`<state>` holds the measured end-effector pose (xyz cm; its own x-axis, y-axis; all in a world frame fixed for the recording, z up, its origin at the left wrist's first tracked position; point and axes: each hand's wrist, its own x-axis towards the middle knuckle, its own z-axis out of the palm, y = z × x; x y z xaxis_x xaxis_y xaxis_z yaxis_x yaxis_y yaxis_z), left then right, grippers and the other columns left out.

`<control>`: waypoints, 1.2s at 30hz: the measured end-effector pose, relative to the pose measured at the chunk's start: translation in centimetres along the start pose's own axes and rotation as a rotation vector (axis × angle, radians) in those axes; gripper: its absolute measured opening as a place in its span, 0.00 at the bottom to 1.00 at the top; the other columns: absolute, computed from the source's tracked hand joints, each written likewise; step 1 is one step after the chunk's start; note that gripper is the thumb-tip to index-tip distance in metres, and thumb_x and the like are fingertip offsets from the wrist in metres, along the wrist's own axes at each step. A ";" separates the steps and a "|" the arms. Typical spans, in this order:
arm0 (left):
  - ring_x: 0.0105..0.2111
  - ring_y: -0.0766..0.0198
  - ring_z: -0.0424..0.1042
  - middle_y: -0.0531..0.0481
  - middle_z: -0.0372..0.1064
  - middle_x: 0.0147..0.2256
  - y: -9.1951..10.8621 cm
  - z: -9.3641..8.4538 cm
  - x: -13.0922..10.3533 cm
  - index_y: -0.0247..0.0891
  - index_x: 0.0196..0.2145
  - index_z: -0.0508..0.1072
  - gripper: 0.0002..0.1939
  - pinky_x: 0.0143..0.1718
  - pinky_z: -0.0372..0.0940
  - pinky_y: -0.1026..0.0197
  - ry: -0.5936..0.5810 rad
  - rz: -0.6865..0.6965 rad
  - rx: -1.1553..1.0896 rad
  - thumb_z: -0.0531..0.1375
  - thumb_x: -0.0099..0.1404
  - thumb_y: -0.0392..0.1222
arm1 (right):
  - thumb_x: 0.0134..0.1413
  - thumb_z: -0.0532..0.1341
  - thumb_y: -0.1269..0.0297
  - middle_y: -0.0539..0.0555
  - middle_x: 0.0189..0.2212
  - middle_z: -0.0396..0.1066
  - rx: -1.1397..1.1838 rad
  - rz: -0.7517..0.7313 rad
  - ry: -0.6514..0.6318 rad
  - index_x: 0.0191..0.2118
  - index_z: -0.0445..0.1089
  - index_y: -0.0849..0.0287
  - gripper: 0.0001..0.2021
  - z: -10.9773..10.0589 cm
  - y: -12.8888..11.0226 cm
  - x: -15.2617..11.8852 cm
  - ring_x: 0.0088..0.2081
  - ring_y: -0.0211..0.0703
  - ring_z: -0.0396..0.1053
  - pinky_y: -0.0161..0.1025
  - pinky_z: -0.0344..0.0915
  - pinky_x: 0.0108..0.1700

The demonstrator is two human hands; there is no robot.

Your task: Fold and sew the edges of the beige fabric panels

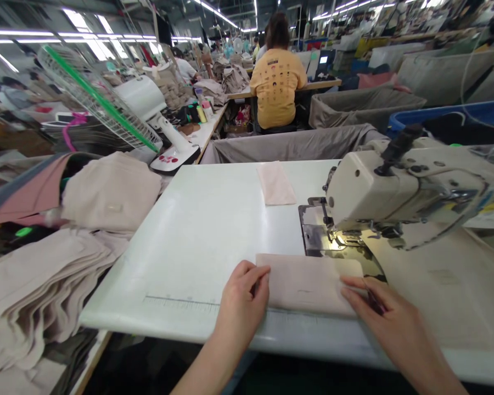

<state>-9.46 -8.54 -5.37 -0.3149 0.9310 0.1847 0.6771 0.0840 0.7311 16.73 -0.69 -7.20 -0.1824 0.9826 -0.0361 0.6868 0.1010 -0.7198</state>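
Note:
A flat beige fabric piece point(307, 274), roughly rectangular with a short mark on it, lies on the white sewing table point(189, 230) just in front of the sewing machine point(366, 186). My left hand point(243, 296) pinches its left end between thumb and fingers. At the right end, the thumb and forefinger of my right hand point(391, 318) grip the fabric edge. Something dark shows under the right palm, too hidden to name. The lit presser foot point(337, 240) sits behind the piece, apart from it. Farther back lies a smaller pale fabric piece point(276, 184).
A larger beige panel point(440, 285) lies right of the machine. Stacked fabric pieces point(45, 280) and a bundled cloth point(111, 189) are left of the table, near a tilted fan point(142, 99). Behind stand a cloth-lined bin point(288, 145) and a seated person in yellow point(278, 88).

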 end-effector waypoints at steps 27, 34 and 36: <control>0.30 0.64 0.72 0.49 0.70 0.31 0.0 -0.1 0.5 0.38 0.39 0.80 0.13 0.33 0.70 0.61 -0.007 0.016 0.029 0.55 0.69 0.37 | 0.52 0.62 0.44 0.52 0.34 0.80 -0.015 0.000 0.011 0.38 0.80 0.51 0.18 0.3 -0.3 -0.1 0.29 0.45 0.73 0.36 0.70 0.32; 0.28 0.64 0.72 0.49 0.71 0.30 0.0 -0.2 0.9 0.38 0.37 0.81 0.13 0.31 0.70 0.62 -0.009 0.057 0.046 0.55 0.69 0.40 | 0.55 0.62 0.50 0.53 0.36 0.79 0.083 0.015 0.072 0.38 0.79 0.53 0.14 0.3 -1.6 -0.3 0.34 0.46 0.73 0.38 0.68 0.37; 0.27 0.64 0.72 0.50 0.71 0.29 -0.1 -0.3 1.0 0.38 0.36 0.81 0.13 0.30 0.70 0.62 0.002 0.079 0.052 0.55 0.69 0.41 | 0.57 0.60 0.52 0.53 0.33 0.78 0.117 -0.013 0.076 0.36 0.79 0.54 0.13 0.3 -2.0 -0.2 0.31 0.44 0.71 0.38 0.67 0.36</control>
<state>-10.06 -7.70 -5.03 -0.2602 0.9349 0.2415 0.7333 0.0286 0.6793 15.24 -1.17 -5.96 -0.1337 0.9908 0.0228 0.5970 0.0989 -0.7961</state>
